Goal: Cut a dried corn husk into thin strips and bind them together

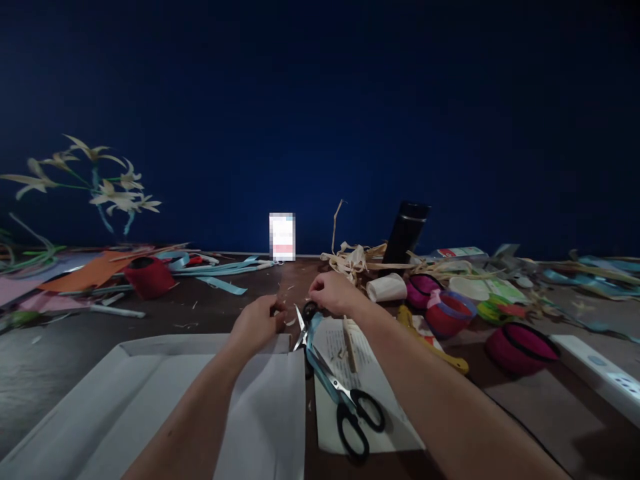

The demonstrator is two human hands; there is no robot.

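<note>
My left hand (260, 323) is closed, its fingertips curled together above the near edge of the brown table. My right hand (333, 291) is closed in a pinch a little farther right and higher. What either holds, if anything, is too small or hidden to name. Small pale scraps (290, 323) lie between the hands. Just below the right hand is a small pair of scissors (301, 327) with its blades apart. Larger black-handled scissors (345, 393) lie over a light blue strip (320, 367) and a printed sheet (327, 433). Under my left forearm rests a white open box (270, 400).
Artificial white flowers (115, 193) stand at the back left, near a red pouch (147, 277). Behind my right hand are dried husk strips (353, 260), a leaning black bottle (406, 233) and a white cup (387, 288). Magenta bowls (523, 350) and a power strip (600, 370) lie right.
</note>
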